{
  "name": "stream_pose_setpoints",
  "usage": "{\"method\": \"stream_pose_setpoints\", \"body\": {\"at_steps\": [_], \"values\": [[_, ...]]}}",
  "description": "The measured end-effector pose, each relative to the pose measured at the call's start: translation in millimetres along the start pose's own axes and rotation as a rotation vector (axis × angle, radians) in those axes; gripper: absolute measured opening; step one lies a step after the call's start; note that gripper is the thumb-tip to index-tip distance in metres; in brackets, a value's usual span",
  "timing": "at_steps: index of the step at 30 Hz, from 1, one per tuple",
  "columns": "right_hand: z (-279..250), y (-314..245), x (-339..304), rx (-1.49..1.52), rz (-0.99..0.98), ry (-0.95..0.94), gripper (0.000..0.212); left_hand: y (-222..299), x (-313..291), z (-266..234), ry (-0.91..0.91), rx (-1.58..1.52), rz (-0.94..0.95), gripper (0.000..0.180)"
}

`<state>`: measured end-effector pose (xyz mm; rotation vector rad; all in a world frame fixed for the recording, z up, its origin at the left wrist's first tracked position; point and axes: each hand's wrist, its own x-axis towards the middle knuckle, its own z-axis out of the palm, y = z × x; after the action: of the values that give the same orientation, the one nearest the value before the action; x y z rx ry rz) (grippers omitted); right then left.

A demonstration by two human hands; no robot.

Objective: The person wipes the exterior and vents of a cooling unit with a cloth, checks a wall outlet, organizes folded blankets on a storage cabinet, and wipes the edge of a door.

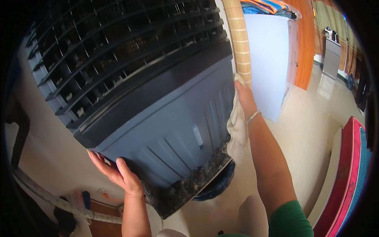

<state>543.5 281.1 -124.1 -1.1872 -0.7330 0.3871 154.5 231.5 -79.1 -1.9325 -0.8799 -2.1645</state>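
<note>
A large air cooler [169,118] fills the middle, leaning at a slant, with a black slatted grille [134,43] above its blue-grey lower body. Clumps of dark dirt [201,168] lie along the ledge at its base. My left hand [125,177] grips the cooler's lower left edge, fingers behind it and thumb toward the front. On the right side, my right hand [245,98] is closed on a crumpled off-white cloth [238,128], which hangs down against the cooler's side. Part of that hand's grip is hidden by the cloth.
A rolled bamboo mat [239,39] stands behind the cooler, beside a pale blue-white cabinet [266,59] topped with folded fabric. Red and teal padded pieces [351,173] stand at the right. A grey hose [59,201] curves along the lower left. Pale tiles cover the floor.
</note>
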Motion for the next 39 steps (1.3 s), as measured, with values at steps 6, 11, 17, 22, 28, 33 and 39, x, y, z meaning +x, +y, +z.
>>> {"method": "stream_pose_setpoints", "body": {"at_steps": [6, 11, 17, 22, 28, 33, 39], "values": [[-6, 57, -78, -0.055, 0.201, 0.031, 0.058, -3, 1, -5, 0.010, -0.059, -0.020, 0.058], [-34, 59, -102, -0.024, 0.260, 0.068, 0.052, -7, 1, -4, -0.013, -0.094, 0.014, 0.059], [-47, -6, -123, 0.487, 0.198, -0.034, 0.046, -14, 5, -29, -0.111, -0.118, -0.034, 0.055], [-76, -17, -120, 0.117, 0.026, 0.080, 0.044, -32, -15, -70, -0.040, -0.098, -0.136, 0.041], [-71, 34, -107, -1.107, -0.345, 0.020, 0.032, -49, -99, -123, -0.220, 0.054, -0.751, 0.041], [-54, 84, -110, -1.362, -0.221, -0.241, 0.042, -51, -170, -137, -0.107, -0.204, -1.404, 0.056], [-39, 82, -133, -1.414, -0.358, -0.430, 0.036, -39, -187, -135, -0.080, -0.561, -1.536, 0.062]]}}
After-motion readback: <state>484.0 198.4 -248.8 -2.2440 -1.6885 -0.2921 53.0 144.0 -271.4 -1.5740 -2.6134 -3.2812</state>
